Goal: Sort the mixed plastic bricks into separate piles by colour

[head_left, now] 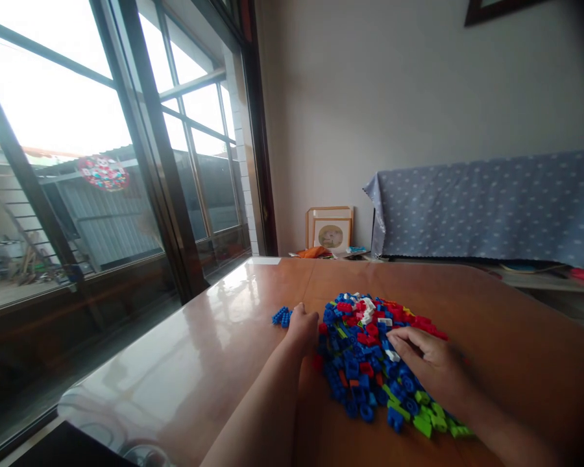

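A wide heap of plastic building bricks (pixel 353 366), mostly blue with red, lime green, white and a little yellow, lies on the table. At its left edge is my left hand (pixel 303 329), fingers curled closed. Just beyond that hand, a small group of blue bricks (pixel 282 316) sits apart from the heap, partly covered by the hand. Over the heap's right side reaches my right hand (pixel 431 360), thumb and forefinger pinched together near a white brick (pixel 392 356). Whatever either hand may hold is hidden or too small to name.
The glossy brown table (pixel 175 383) reflects window light on its left. Tall windows (pixel 199 162) run along the left side. Behind the table stand framed pictures (pixel 331 233) and something under a blue patterned cloth (pixel 486 207). A dark object (pixel 68 447) occupies the near left corner.
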Action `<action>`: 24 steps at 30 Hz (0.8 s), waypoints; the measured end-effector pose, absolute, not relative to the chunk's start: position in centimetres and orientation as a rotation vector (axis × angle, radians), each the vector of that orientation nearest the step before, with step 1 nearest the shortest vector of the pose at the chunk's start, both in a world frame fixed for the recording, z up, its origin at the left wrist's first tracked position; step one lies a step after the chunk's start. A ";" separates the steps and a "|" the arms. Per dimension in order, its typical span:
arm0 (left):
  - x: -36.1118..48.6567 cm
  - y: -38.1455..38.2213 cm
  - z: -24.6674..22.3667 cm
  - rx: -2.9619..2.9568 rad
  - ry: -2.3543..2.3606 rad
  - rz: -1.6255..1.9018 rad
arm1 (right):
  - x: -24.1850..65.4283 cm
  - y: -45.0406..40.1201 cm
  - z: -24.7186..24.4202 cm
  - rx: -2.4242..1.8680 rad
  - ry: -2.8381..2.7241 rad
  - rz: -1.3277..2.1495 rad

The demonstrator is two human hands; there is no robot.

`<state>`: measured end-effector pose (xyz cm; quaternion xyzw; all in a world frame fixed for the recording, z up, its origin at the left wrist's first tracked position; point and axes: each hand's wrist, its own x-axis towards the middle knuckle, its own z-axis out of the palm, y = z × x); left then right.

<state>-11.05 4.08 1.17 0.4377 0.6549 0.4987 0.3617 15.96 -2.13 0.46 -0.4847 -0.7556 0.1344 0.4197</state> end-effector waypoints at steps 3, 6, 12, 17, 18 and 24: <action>-11.3 4.4 1.0 1.195 1.722 1.291 | 15.9 -2.4 1.2 -1.214 -1.897 0.322; -11.2 4.6 0.8 1.261 1.709 1.267 | 16.0 -3.0 2.5 -1.233 -1.942 0.333; -10.2 3.8 1.7 1.379 1.570 1.231 | 15.9 -4.7 4.4 -1.256 -2.306 0.390; -9.3 2.6 2.3 1.496 1.450 1.149 | 15.1 -6.5 4.3 -1.135 -2.560 0.299; -9.1 2.5 2.3 1.520 1.436 1.135 | 15.0 -6.7 4.2 -1.128 -2.586 0.299; -8.3 1.9 2.3 1.575 1.387 1.061 | 15.3 -5.1 3.0 -1.274 -2.540 0.181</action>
